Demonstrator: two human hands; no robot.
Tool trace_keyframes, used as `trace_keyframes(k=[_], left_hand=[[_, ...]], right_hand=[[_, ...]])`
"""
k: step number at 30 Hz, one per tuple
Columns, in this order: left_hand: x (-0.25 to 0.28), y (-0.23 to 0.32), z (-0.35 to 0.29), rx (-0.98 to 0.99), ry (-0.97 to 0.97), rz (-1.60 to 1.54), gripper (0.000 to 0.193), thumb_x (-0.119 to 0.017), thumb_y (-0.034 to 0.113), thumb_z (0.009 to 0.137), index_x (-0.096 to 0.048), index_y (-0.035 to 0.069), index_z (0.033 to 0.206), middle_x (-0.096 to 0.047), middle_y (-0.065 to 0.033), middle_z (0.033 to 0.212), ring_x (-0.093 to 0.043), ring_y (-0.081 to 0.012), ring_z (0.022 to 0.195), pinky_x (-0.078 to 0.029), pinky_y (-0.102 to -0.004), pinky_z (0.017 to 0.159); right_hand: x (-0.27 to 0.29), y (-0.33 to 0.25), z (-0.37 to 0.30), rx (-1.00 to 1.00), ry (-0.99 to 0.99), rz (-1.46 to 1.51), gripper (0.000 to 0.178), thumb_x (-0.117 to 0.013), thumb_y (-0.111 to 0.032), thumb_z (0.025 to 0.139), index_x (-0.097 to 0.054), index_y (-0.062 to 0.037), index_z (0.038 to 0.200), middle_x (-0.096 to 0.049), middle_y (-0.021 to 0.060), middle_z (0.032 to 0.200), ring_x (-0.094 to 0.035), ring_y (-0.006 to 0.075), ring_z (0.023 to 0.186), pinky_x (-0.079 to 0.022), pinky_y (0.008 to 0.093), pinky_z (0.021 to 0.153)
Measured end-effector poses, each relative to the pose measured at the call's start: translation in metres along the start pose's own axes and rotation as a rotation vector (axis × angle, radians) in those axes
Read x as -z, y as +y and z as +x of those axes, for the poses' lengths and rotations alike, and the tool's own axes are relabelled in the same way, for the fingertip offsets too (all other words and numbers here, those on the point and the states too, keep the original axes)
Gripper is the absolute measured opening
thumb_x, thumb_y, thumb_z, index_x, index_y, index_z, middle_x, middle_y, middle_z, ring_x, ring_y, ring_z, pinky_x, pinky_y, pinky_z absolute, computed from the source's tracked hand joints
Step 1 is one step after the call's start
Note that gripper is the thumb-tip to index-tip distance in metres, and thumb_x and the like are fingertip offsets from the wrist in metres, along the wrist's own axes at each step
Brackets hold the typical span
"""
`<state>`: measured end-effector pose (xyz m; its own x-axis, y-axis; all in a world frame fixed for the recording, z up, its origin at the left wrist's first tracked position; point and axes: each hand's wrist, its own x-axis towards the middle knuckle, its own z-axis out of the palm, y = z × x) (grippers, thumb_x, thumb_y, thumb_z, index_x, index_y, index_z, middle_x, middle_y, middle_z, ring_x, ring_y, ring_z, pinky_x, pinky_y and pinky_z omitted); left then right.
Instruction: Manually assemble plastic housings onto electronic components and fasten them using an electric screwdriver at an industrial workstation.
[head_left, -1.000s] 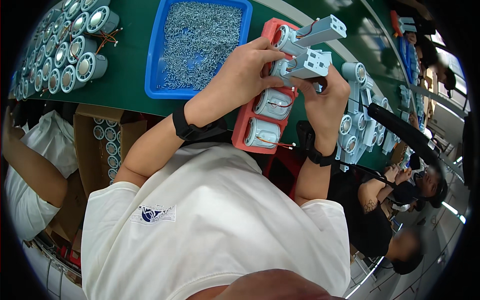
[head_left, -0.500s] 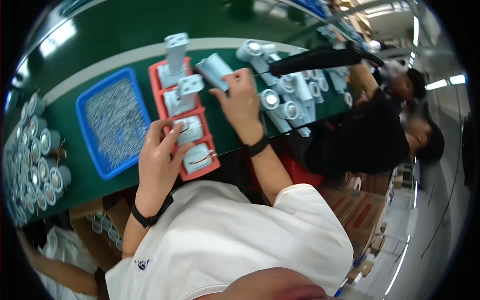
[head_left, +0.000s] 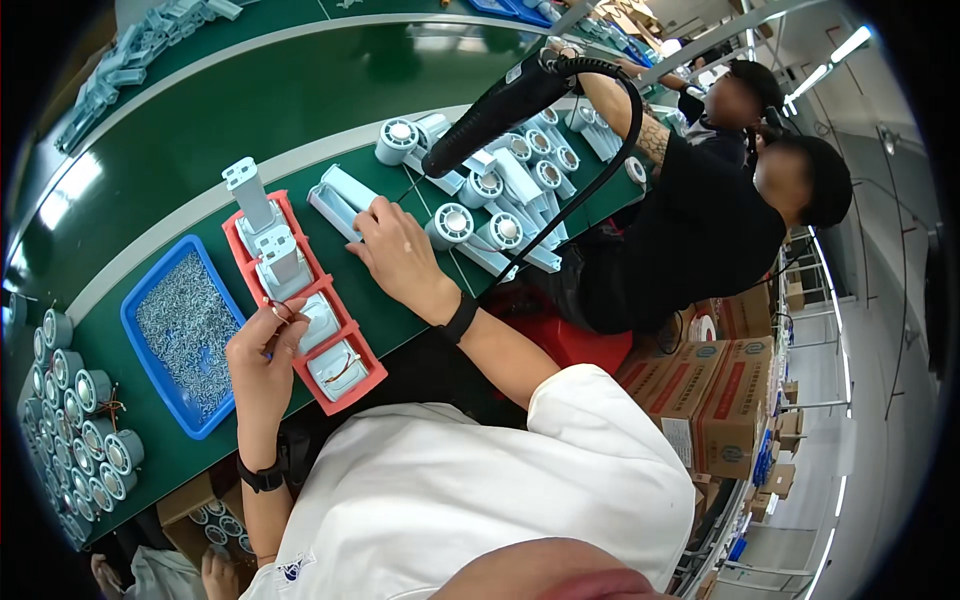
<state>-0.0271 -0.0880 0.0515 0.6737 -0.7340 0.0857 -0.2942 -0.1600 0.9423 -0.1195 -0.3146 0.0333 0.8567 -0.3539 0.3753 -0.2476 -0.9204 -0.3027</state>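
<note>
Here, left of centre, the left hand (head_left: pixel 262 352) newly pinches thin reddish wires (head_left: pixel 283 309), securing them; the right hand (head_left: pixel 402 262) meets a pale-blue plastic channel (head_left: pixel 341 196), grip unclear.

Hands (head_left: pixel 262 350) (head_left: pixel 402 262) apart, left in a pinch

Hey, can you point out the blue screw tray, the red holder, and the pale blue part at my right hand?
Blue screw tray (head_left: pixel 163 386): head view, on its left rim.
Red holder (head_left: pixel 362 387): head view, near-end rim.
Pale blue part (head_left: pixel 345 198): head view, mid-length.
</note>
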Motion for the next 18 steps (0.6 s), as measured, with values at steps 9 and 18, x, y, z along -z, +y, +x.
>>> trace_keyframes(k=[9, 18], left_hand=[[0.0, -0.002, -0.002, 0.013, -0.021, -0.275, 0.012, -0.061, -0.002, 0.097, -0.07, -0.008, 0.102, -0.07, -0.0087, 0.091, -0.062, -0.0103, 0.07, -0.05, -0.0233, 0.062], [-0.014, -0.001, 0.005, 0.032, 0.051, -0.311, 0.013, -0.061, -0.001, 0.098, -0.07, -0.008, 0.103, -0.068, -0.0072, 0.088, -0.061, -0.0097, 0.07, -0.051, -0.0225, 0.061]], right_hand=[[0.094, -0.013, -0.01, 0.006, -0.037, 0.269, 0.026, -0.069, -0.001, 0.085, -0.061, -0.0023, 0.109, -0.06, 0.0137, 0.108, -0.062, 0.0325, 0.091, -0.052, 0.041, 0.076], [0.024, -0.008, -0.011, 0.131, -0.112, 0.485, 0.037, -0.075, -0.005, 0.083, -0.062, -0.004, 0.117, -0.064, 0.0125, 0.104, -0.063, 0.0328, 0.089, -0.051, 0.0396, 0.077]])
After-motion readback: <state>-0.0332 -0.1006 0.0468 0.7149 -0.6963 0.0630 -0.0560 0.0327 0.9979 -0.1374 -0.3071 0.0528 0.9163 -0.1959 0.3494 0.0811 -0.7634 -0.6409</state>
